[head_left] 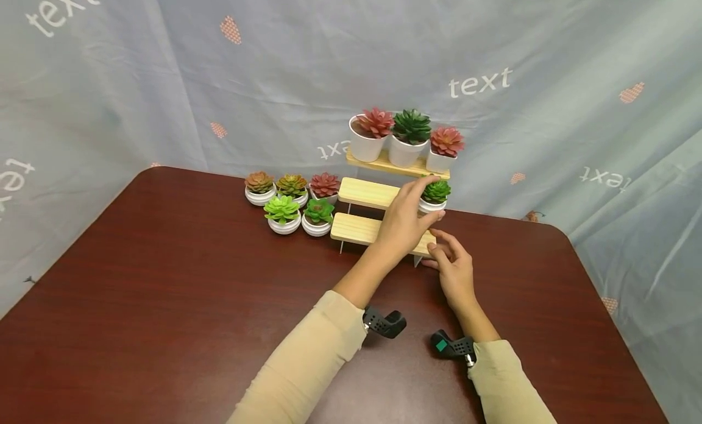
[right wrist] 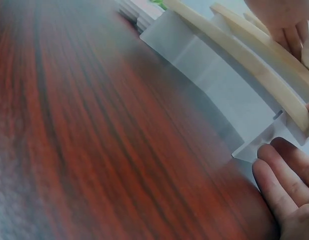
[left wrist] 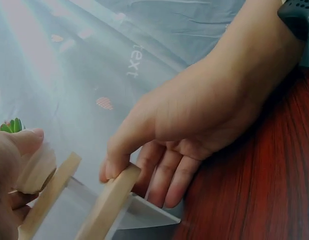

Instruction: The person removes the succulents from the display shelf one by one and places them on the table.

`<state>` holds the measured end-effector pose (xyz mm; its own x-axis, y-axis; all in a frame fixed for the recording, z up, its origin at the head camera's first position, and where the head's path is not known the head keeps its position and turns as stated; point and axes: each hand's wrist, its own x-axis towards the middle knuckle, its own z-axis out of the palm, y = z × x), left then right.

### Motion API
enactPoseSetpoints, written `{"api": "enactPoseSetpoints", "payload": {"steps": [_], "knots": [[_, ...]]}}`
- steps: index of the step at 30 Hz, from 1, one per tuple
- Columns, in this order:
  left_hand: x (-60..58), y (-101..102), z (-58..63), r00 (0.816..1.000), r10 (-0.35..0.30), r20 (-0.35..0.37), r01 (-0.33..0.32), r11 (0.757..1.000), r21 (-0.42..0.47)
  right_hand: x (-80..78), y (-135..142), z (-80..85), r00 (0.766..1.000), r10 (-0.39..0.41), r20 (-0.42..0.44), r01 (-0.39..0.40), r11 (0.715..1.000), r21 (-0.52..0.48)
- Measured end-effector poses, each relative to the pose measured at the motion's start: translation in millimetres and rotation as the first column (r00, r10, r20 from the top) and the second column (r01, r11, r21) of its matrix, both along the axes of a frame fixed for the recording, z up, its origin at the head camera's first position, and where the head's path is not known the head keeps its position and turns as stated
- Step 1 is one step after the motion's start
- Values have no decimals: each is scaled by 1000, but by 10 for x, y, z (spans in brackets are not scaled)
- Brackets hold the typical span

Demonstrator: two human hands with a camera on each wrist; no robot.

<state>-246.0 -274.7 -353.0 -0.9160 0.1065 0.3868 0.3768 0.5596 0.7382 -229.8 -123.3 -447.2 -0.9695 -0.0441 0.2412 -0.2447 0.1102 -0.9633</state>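
Five potted succulents [head_left: 282, 212] crowd the tiered rack [head_left: 359, 228] at left.

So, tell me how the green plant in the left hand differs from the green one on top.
The held plant is a brighter green; the top-tier plant is darker. The held plant has a low pot, the top-tier plant a taller one. The left hand grips the held plant; the top-tier plant stands untouched. Both pots are white.
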Motion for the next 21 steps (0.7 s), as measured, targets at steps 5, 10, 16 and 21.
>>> {"api": "enactPoseSetpoints", "payload": {"steps": [5,10,16,21], "knots": [[88,-145,69,1000,-5,-11,6,999,40,19,-2,-8,1000,-11,-4,11,1000,7],[172,-336,179,1000,1,-22,0,999,51,35,20,-1,1000,-23,8,23,1000,22],[270,-623,258,997,30,-66,-25,997,77,38,20,9,1000,-21,15,21,1000,17],[361,-947,279,987,87,-134,-77,994,79,34,-13,3,1000,-15,22,14,1000,20]]}}
